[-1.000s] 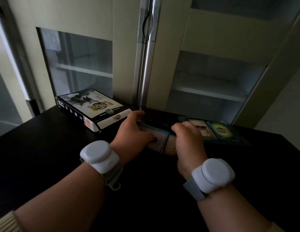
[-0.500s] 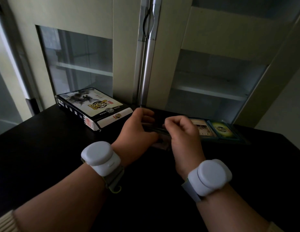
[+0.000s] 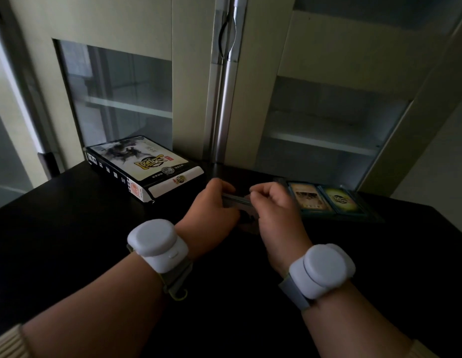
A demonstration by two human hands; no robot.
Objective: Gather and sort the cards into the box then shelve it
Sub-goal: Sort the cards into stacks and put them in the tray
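Observation:
A small stack of cards (image 3: 236, 200) is held edge-on between my left hand (image 3: 212, 210) and my right hand (image 3: 276, 210), just above the black table (image 3: 95, 241). Both hands grip the stack, which they largely hide. Two more cards lie face up on the table to the right: a tan one (image 3: 306, 197) and a green one (image 3: 341, 200). The card box (image 3: 144, 167), black and white with an ink-style picture, lies flat and shut at the back left.
A cream cabinet stands behind the table, with a glass door (image 3: 116, 99) at left, a metal handle (image 3: 226, 99) in the middle and an open compartment with a shelf (image 3: 323, 143) at right. White sensor bands sit on both wrists.
My hands have drawn together and lifted the cards off the table. The card that lay flat under them is now gathered into the stack, held edge-on.

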